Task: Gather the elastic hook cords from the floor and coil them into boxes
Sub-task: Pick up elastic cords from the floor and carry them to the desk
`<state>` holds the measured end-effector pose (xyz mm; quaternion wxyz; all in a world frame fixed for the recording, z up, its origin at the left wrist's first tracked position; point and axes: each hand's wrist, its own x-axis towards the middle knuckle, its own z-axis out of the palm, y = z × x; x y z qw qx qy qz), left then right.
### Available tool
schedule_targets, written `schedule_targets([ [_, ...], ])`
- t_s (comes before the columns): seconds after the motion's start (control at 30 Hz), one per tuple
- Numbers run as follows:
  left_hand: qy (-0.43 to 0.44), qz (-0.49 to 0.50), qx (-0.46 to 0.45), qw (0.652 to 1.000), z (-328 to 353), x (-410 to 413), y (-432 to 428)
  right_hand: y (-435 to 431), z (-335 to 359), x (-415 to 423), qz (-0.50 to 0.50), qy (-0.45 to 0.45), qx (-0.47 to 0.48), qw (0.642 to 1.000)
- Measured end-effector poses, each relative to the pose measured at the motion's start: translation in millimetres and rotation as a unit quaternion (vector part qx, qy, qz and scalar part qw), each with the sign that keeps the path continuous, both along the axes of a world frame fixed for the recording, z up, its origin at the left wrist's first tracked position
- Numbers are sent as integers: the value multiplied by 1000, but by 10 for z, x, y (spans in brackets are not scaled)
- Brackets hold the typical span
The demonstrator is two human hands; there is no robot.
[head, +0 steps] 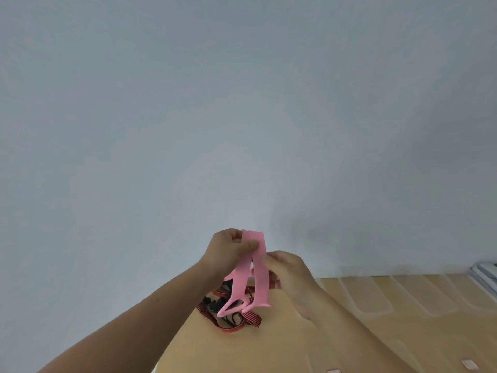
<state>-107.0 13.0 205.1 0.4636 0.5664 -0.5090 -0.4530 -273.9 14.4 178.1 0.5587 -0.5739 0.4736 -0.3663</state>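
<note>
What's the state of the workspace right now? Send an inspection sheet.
Surface: wooden floor, partly in view.
Job's things: pink band held up, loops hanging; red cords heaped on the floor below it; no box in view.
Clutter: pale stack at the right edge, too cut off to identify.
Hands: left hand pinches the band's top; right hand grips it lower.
Cables: nothing seen.
Surroundings: plain pale wall.
</note>
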Motion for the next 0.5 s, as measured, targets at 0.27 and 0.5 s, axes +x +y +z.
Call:
schedule_targets([
  [0.27,-70,-179,38,981,-12,155,78,4,18,-85,-12,26,-136,990],
  [0.5,-279,-97,-69,953,28,134,91,-30,76,-145,-83,64,-214,971],
])
